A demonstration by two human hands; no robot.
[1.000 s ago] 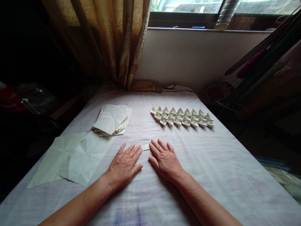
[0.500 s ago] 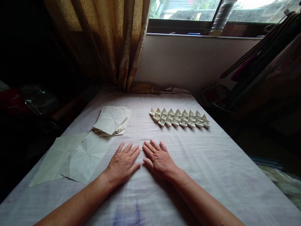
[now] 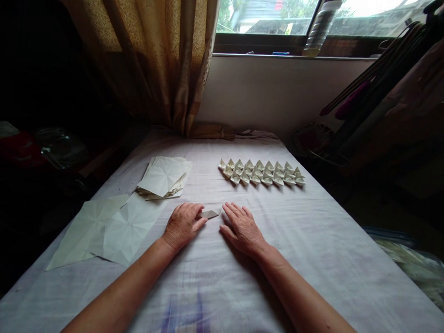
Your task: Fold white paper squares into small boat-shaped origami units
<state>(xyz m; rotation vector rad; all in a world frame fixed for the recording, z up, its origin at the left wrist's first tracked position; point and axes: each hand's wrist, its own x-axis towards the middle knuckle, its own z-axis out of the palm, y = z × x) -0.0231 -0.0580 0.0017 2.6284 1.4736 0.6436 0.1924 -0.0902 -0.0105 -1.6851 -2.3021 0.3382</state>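
Head view: left hand [image 3: 181, 226] curled, pinching a small folded paper [image 3: 209, 214] mid-surface, right hand [image 3: 241, 227] flat and empty beside it; a loose pinch could spring the crease.

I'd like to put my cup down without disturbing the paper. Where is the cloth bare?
The right side of the cloth, past the right hand and below the folded paper row, is bare. So is the near edge between the forearms. The left is crowded: a paper stack and flat creased sheets.
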